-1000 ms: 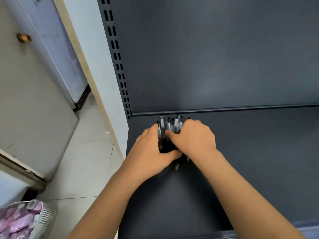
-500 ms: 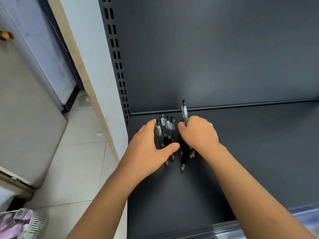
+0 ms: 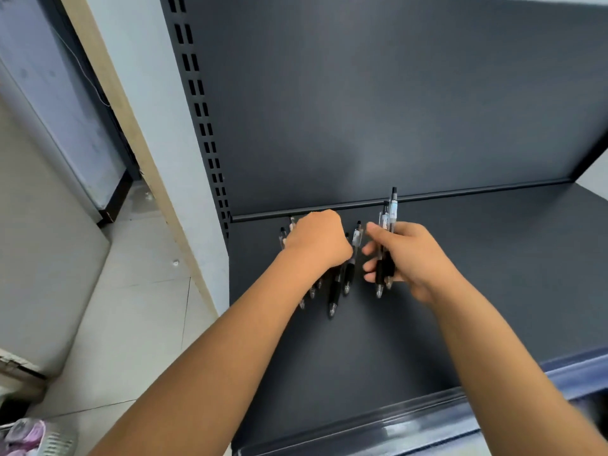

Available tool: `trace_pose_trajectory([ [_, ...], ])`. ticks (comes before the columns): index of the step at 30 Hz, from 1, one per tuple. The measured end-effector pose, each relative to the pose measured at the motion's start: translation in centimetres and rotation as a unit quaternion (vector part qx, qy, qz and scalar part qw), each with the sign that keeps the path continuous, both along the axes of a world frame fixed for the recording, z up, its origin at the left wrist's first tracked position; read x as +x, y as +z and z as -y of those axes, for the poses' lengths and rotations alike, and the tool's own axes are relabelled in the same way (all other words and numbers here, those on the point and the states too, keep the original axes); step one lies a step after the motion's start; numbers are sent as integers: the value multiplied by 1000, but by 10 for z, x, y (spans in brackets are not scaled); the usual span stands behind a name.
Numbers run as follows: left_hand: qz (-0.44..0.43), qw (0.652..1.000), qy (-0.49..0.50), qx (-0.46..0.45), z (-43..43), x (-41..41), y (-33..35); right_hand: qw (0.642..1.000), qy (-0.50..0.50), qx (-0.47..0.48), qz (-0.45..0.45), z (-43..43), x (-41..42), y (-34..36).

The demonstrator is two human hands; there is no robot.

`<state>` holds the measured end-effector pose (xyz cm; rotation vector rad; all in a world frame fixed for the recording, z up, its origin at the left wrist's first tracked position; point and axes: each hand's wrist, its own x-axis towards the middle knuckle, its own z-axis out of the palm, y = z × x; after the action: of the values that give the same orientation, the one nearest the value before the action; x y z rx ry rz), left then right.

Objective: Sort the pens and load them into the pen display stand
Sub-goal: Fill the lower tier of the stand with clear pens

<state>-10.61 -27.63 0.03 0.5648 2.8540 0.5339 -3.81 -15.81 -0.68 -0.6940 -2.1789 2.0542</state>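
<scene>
The right hand (image 3: 411,258) pinches two pens (image 3: 392,209) between thumb and curled fingers, holding them together above the shelf (image 3: 493,274), their clicker ends pointing toward the back panel (image 3: 362,110) and their tips toward the person. Just to its left, the left hand (image 3: 317,240) lies knuckles-up over a loose row of pens (image 3: 348,274) on the shelf. Its fingers are folded under and hidden, so whether it grips any of them cannot be told. Those pens lie roughly side by side near the shelf's rear edge, their tips poking out below the wrist and their caps showing past the knuckles. One pen sits in the gap between the two hands. The shelf is dark grey, with a slotted upright (image 3: 200,110) at its left end and a clear strip (image 3: 394,419) along its front edge. To the left lies a pale tiled floor (image 3: 131,307), with a basket (image 3: 49,439) at the bottom corner.
</scene>
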Motion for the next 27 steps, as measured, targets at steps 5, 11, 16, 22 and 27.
trace_pose_trajectory([
  [5, 18, 1000, 11, -4, -3, -17, 1, 997, -38, -56, -22, -17, 23, 1],
  [11, -7, 998, 20, -57, -6, -24, -1, 997, -49, -55, -20, -19, 46, 1],
  [16, -6, 996, 6, -92, -8, -28, 3, 996, -55, -71, -24, -18, 59, -1],
  [22, -44, 997, -64, 4, -13, -18, 24, 988, -69, -127, -47, -20, 72, 0],
  [27, 133, 949, -158, 238, -43, 24, 53, 980, -69, -161, -95, -32, 92, 10],
])
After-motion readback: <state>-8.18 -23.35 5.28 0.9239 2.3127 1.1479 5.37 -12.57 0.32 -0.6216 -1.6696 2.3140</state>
